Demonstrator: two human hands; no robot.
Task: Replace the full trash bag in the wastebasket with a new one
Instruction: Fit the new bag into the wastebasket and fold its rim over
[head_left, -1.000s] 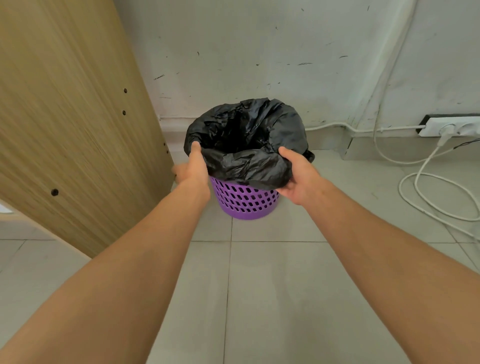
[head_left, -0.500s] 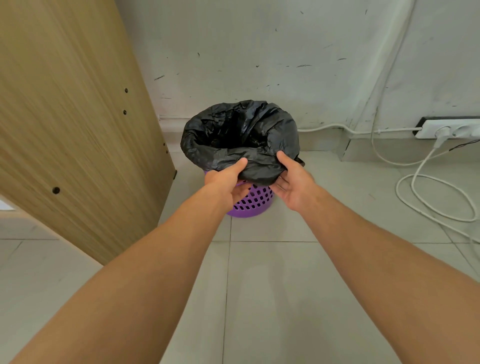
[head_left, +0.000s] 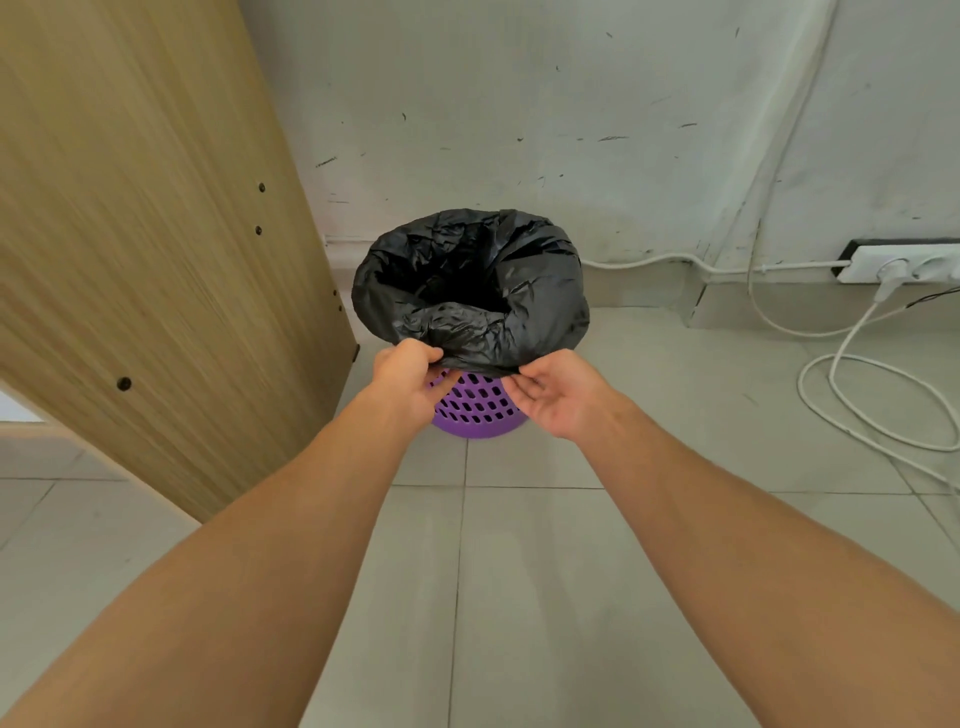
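Past your fingertips stands the wall (head_left: 519, 104), marked with little dark scuffs. Off to the side of your left hand (head_left: 408, 382) leans a big wood board (head_left: 145, 234) with small holes in it. Under both your arms lies the tile floor (head_left: 519, 597). The bag (head_left: 470, 291) is black and crinkly, and it sits in the bin (head_left: 475, 408) with its top folded down over the rim; its mouth is open just beyond your fingers. The bin is purple with lots of little holes, and it stands on the floor right behind your two hands. Your left hand is curled, and its thumb and fingers pinch the near edge of the bag. Your right hand (head_left: 558, 392) is half open, palm up, and only its fingertips nip the bag's edge beside your left hand. Far out past your right hand a white cord (head_left: 857, 410) loops on the floor
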